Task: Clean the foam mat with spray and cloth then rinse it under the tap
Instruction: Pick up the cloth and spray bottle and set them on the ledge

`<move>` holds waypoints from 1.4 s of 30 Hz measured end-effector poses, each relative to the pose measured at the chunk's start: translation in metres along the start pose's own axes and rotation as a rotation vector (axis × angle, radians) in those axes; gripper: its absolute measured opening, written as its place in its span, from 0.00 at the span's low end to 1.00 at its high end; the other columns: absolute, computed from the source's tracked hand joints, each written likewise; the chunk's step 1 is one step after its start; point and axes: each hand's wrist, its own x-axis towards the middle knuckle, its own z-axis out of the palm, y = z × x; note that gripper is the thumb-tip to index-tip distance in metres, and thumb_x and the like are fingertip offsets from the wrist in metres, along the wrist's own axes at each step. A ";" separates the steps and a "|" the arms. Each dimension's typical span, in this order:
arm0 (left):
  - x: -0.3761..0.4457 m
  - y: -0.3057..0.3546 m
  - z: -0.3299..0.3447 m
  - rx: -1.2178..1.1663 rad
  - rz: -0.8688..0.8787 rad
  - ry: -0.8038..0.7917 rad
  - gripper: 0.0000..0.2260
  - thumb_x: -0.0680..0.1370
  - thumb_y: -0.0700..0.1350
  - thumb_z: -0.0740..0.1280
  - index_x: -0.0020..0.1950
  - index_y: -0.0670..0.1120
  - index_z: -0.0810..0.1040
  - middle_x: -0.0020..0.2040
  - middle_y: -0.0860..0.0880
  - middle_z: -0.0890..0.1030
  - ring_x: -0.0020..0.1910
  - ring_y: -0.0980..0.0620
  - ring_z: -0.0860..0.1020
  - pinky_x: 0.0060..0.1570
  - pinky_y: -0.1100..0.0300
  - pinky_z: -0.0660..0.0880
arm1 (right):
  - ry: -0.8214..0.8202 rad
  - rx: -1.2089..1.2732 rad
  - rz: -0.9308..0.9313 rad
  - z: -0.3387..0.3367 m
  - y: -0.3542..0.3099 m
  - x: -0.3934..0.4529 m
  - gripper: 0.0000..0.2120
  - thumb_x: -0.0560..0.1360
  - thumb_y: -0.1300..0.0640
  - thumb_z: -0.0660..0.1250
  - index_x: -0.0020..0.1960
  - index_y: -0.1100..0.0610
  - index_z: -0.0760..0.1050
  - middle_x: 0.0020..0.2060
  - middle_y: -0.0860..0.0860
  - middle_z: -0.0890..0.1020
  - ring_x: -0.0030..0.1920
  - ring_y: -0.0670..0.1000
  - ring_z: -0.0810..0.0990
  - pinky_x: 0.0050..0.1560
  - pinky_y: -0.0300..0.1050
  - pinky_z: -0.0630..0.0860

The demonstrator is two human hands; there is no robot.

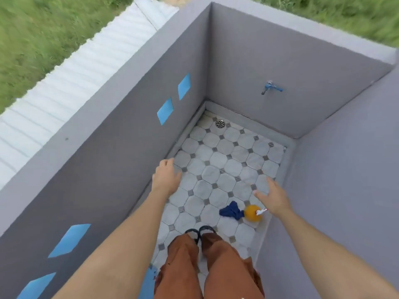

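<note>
Both hands extend over the floor; left hand [165,178] and right hand [273,198] hold nothing, fingers loosely spread. One round orange spray bottle [252,213] with a white-and-red nozzle stands on the octagonal-patterned tile floor [218,160], touching one crumpled dark-blue cloth [231,211]. One blue-handled tap [271,86] projects from the smooth grey wall [302,72]. One perforated metal drain [220,123] sits in the corner. No foam mat is seen.

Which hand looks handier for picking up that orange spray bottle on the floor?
Probably the right hand: it hangs open almost directly above the orange spray bottle and blue cloth, while the left hand is across by the left wall.
</note>
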 end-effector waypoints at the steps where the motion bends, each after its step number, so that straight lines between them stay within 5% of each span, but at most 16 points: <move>1: 0.013 0.012 0.011 0.026 0.044 -0.034 0.22 0.80 0.48 0.60 0.73 0.44 0.62 0.72 0.43 0.64 0.66 0.42 0.68 0.64 0.44 0.67 | 0.007 0.054 0.053 0.004 0.008 0.001 0.37 0.76 0.43 0.68 0.78 0.54 0.56 0.76 0.56 0.64 0.74 0.60 0.64 0.70 0.55 0.66; 8: 0.088 0.039 0.164 0.154 0.219 -0.269 0.24 0.80 0.48 0.60 0.74 0.44 0.61 0.73 0.42 0.64 0.68 0.42 0.67 0.65 0.47 0.66 | 0.099 0.365 0.355 0.096 0.096 0.041 0.26 0.77 0.53 0.69 0.71 0.61 0.68 0.67 0.60 0.74 0.66 0.61 0.72 0.61 0.49 0.69; 16: 0.160 0.006 0.405 0.406 0.392 -0.461 0.25 0.80 0.49 0.60 0.75 0.45 0.60 0.72 0.42 0.64 0.68 0.40 0.66 0.64 0.46 0.65 | 0.146 0.452 0.511 0.257 0.212 0.162 0.27 0.78 0.53 0.68 0.72 0.62 0.66 0.67 0.61 0.74 0.67 0.62 0.72 0.63 0.49 0.69; 24: 0.238 -0.026 0.602 0.595 0.635 -0.493 0.27 0.78 0.53 0.63 0.75 0.48 0.61 0.73 0.43 0.64 0.67 0.41 0.67 0.62 0.48 0.67 | 0.472 0.699 0.427 0.373 0.277 0.302 0.32 0.70 0.56 0.75 0.71 0.53 0.67 0.63 0.50 0.77 0.62 0.52 0.76 0.60 0.43 0.72; 30: 0.269 -0.041 0.711 0.682 0.907 -0.516 0.32 0.74 0.58 0.68 0.74 0.50 0.63 0.72 0.44 0.64 0.68 0.42 0.65 0.64 0.49 0.64 | 0.785 0.832 0.369 0.425 0.298 0.344 0.08 0.73 0.55 0.72 0.48 0.52 0.74 0.38 0.40 0.77 0.39 0.40 0.75 0.45 0.36 0.73; 33: 0.274 -0.046 0.739 0.750 1.006 -0.428 0.29 0.73 0.54 0.69 0.72 0.48 0.66 0.70 0.42 0.65 0.66 0.40 0.66 0.61 0.48 0.66 | 0.843 0.847 0.346 0.437 0.301 0.352 0.07 0.73 0.53 0.72 0.45 0.52 0.75 0.38 0.41 0.79 0.41 0.40 0.77 0.45 0.33 0.72; 37: 0.278 -0.053 0.749 0.395 0.957 -0.425 0.13 0.78 0.42 0.63 0.61 0.41 0.76 0.65 0.40 0.72 0.61 0.37 0.71 0.51 0.49 0.72 | 0.845 0.869 0.391 0.438 0.302 0.358 0.05 0.74 0.54 0.69 0.44 0.54 0.74 0.36 0.45 0.78 0.39 0.43 0.76 0.42 0.34 0.72; 42: 0.263 -0.034 0.680 -0.020 0.468 -0.551 0.11 0.77 0.40 0.53 0.54 0.40 0.73 0.50 0.42 0.76 0.45 0.45 0.74 0.41 0.55 0.69 | 0.706 0.890 0.427 0.415 0.288 0.336 0.08 0.76 0.55 0.69 0.45 0.60 0.77 0.37 0.49 0.78 0.39 0.47 0.76 0.35 0.25 0.67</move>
